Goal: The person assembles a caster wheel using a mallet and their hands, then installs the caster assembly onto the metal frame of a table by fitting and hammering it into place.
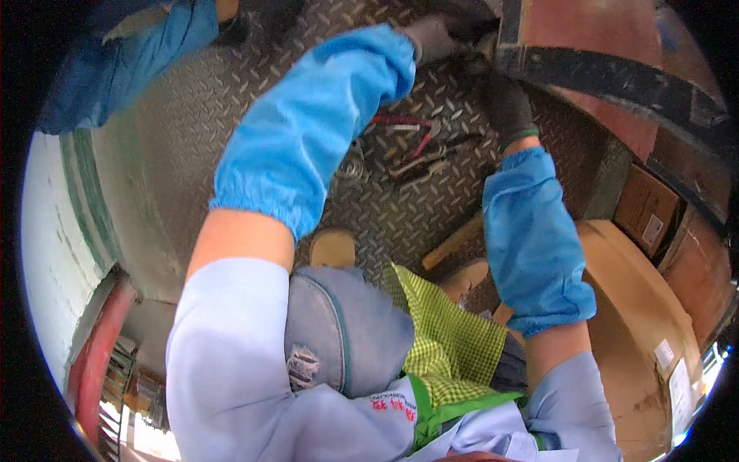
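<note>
My left hand (437,38), in a dark glove, reaches to the lower corner of a black metal frame (593,69) at the upper right. Close below it, my right hand (506,108), also gloved, comes up to the same corner. The fingers of both hands look closed there, nearly meeting; what they hold is too dark to make out. On the floor just below the hands lie pliers with red handles (425,138), several dark hand tools (419,164) and a loose coil of wire (352,165).
Diamond-patterned metal plate (254,77) forms the floor. A wooden handle (454,242) lies near my shoes. Cardboard boxes (627,285) stand at the right. Another person's blue sleeve (146,69) shows at the upper left. A red pipe (104,346) runs along the lower left.
</note>
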A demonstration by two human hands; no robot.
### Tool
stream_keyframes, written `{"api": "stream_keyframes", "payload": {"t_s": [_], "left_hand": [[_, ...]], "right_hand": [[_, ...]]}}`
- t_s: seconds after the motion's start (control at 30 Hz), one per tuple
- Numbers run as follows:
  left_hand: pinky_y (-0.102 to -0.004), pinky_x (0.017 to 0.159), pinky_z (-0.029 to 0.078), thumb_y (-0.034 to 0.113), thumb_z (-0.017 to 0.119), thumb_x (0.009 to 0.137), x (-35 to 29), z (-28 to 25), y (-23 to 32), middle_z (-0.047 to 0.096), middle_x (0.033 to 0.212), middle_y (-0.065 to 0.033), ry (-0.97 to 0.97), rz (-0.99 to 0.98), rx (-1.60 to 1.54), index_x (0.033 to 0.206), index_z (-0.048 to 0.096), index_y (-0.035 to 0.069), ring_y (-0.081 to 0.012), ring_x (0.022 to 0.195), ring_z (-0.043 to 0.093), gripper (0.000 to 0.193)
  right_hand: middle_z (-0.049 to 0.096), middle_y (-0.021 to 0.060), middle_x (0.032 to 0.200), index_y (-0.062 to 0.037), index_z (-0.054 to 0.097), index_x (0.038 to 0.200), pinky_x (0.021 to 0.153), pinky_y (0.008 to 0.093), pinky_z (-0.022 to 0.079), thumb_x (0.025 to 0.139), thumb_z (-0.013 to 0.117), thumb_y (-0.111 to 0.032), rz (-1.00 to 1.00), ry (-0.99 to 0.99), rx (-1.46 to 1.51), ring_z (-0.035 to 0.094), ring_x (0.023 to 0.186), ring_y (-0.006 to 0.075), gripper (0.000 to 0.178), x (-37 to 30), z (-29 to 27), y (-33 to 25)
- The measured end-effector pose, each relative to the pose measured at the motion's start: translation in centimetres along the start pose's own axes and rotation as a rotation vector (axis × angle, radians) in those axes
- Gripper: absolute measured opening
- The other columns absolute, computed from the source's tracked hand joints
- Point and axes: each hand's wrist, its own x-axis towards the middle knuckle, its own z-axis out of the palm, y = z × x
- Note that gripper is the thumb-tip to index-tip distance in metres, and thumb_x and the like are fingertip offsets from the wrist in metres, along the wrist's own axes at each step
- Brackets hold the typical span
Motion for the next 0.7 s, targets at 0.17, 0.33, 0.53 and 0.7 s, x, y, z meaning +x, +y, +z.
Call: {"api": "stream_keyframes", "payload": {"t_s": [0.17, 0.33, 0.53, 0.7], "left_hand": [[-0.0324, 0.076, 0.047, 0.017, 0.067, 0.073, 2.2, -6.7, 3.6, 0.065, 0.09, -0.0125, -0.264, -0.087, -0.584, 0.1, 0.062, 0.002, -0.0197, 0.082, 0.059, 0.032], [-0.0348, 0.074, 0.048, 0.022, 0.068, 0.073, 0.8, -6.2, 2.8, 0.065, 0.087, -0.0132, -0.252, -0.167, -0.725, 0.095, 0.064, 0.003, -0.0236, 0.08, 0.061, 0.029], [-0.0334, 0.086, 0.043, 0.026, 0.065, 0.077, 1.4, -5.4, 3.6, 0.064, 0.1, -0.013, -0.133, -0.1, -0.649, 0.107, 0.062, 0.005, -0.0222, 0.093, 0.058, 0.036], [-0.0362, 0.082, 0.044, 0.034, 0.064, 0.077, 0.9, -5.4, 3.3, 0.063, 0.102, -0.0151, 0.003, 0.083, -1.052, 0.104, 0.063, 0.007, -0.0277, 0.094, 0.058, 0.039]], "right_hand": [[0.056, 0.0172, 0.109, -0.0057, 0.054, 0.116, 0.087, 0.0383, 0.046, 0.081, 0.049, -0.009, -0.078, 0.274, -0.182, 0.054, 0.102, 0.0311, 0.035, -1.2, 3.2, 1.9], [0.056, 0.0154, 0.11, -0.0066, 0.054, 0.114, 0.078, 0.0367, 0.05, 0.081, 0.05, -0.008, 0.033, 0.163, -0.081, 0.056, 0.1, 0.0298, 0.034, -0.5, 0.7, 0.1], [0.057, 0.014, 0.11, -0.0075, 0.056, 0.112, 0.074, 0.0363, 0.052, 0.081, 0.052, -0.009, 0.07, 0.18, -0.095, 0.058, 0.095, 0.0307, 0.031, -1.1, 3.0, 1.4], [0.056, 0.014, 0.114, -0.0081, 0.057, 0.112, 0.075, 0.0379, 0.051, 0.081, 0.054, -0.01, 0.028, 0.244, -0.103, 0.057, 0.095, 0.0321, 0.032, -0.8, 2.5, 0.5]]}}
